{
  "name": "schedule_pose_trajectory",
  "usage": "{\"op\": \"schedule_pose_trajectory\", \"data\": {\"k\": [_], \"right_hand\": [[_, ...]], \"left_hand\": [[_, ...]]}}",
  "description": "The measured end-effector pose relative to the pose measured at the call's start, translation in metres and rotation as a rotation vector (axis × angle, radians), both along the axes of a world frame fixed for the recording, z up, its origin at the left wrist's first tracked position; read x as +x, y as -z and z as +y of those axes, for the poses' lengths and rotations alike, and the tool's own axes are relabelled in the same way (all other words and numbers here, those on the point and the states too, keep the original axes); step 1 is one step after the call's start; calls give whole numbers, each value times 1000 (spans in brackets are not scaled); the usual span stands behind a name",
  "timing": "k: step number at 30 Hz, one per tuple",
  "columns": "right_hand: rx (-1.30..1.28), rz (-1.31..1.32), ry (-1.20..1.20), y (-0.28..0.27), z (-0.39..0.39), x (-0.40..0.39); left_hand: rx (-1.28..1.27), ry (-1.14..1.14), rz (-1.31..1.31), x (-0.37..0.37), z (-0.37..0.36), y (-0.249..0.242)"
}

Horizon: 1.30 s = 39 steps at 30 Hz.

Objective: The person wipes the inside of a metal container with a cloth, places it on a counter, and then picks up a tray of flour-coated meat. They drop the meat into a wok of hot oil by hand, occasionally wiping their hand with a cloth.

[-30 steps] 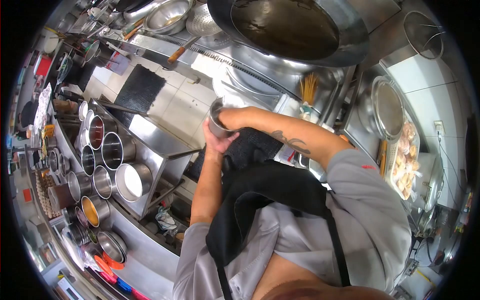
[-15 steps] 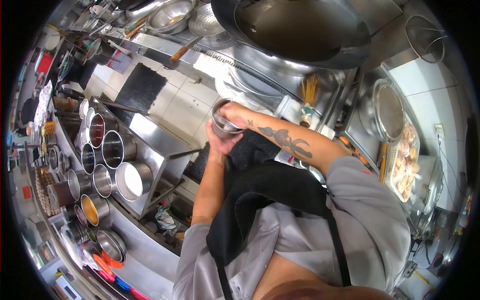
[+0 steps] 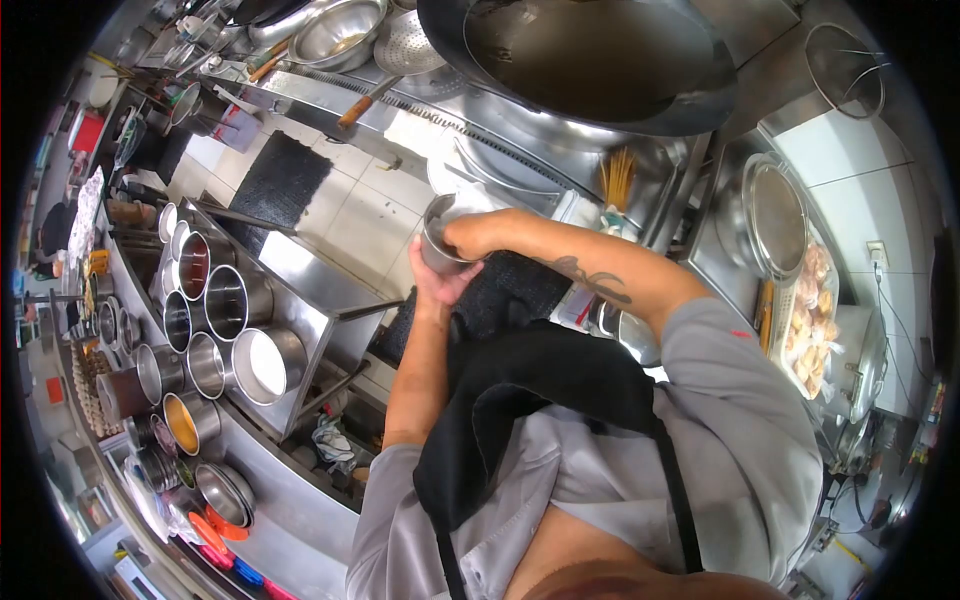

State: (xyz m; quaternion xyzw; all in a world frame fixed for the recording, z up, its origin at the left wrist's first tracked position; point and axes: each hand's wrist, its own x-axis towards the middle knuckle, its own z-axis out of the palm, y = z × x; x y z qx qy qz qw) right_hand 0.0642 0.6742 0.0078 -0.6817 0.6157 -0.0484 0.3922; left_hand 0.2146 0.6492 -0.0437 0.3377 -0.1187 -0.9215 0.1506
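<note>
My left hand [image 3: 438, 279] is wrapped round the lower side of a small stainless steel pot [image 3: 432, 236], which it holds tilted in front of my apron. My right hand [image 3: 478, 235] reaches over the pot's mouth with its fingers curled down inside the rim. Those fingertips are hidden, and whatever they may hold cannot be made out. Something whitish shows at the far edge of the pot, close to a white cloth [image 3: 478, 197] by the stove front. A bamboo brush [image 3: 618, 180] stands on the stove beyond my right forearm.
A large wok [image 3: 600, 60] sits on the stove ahead, with a perforated ladle [image 3: 408, 45] and a steel bowl [image 3: 340, 35] to its left. Several steel pots [image 3: 238, 300] fill the counter at left. At right are a round strainer [image 3: 775, 220] and a food-filled basket [image 3: 812, 320].
My right hand has turned over and its forearm rolled, with the elbow shifting outward to the right. My left hand keeps the pot in nearly the same place.
</note>
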Motion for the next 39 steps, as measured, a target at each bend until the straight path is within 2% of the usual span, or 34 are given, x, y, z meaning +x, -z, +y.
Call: {"op": "schedule_pose_trajectory", "data": {"k": [4,5,7,10,13,14,15,16,17,18,21,23,25,26,29,30,32,34,37,38,39], "right_hand": [[-66,14,-70,20,-2,1],[14,67,-74,25,-3,-1],[177,168,-82,1,-5,0],[167,-230,273,34,-15,-5],[173,-427,226,28,-6,5],[317,-435,187,19,-6,3],[329,-356,121,17,-6,1],[343,-275,57,15,-6,-4],[357,-192,-11,13,-7,-10],[350,-223,-106,16,-12,-14],[333,-101,-146,20,-17,-12],[314,-290,34,16,-10,-13],[291,-479,200,15,-6,-11],[103,-360,172,38,-6,-9],[-53,-240,137,61,2,-6],[-56,-65,66,59,-3,-3],[80,21,-33,54,-4,-10],[234,69,-116,13,-7,-12],[411,-376,85,24,-14,-8],[447,-332,181,26,-17,-8],[408,-526,253,31,-16,-9]], "left_hand": [[30,16,33,4,6,13],[33,7,12,4,7,15],[22,8,-12,2,11,15],[1,31,1,3,9,18],[17,44,9,3,3,23],[3,49,-24,5,2,16],[-14,60,-58,5,1,10],[-70,65,44,3,0,12],[-50,75,36,0,4,11],[-37,81,32,-7,5,8],[5,97,56,-11,7,7],[49,92,82,-8,9,4],[65,82,53,-4,11,21],[71,80,37,-2,10,30],[85,20,14,-6,11,17],[46,-8,-20,-6,9,17],[19,11,-50,-6,8,16],[-4,40,-58,-9,7,11],[-15,81,-31,-11,8,7],[-11,79,-19,-10,8,5],[-8,72,-8,-8,8,5]]}}
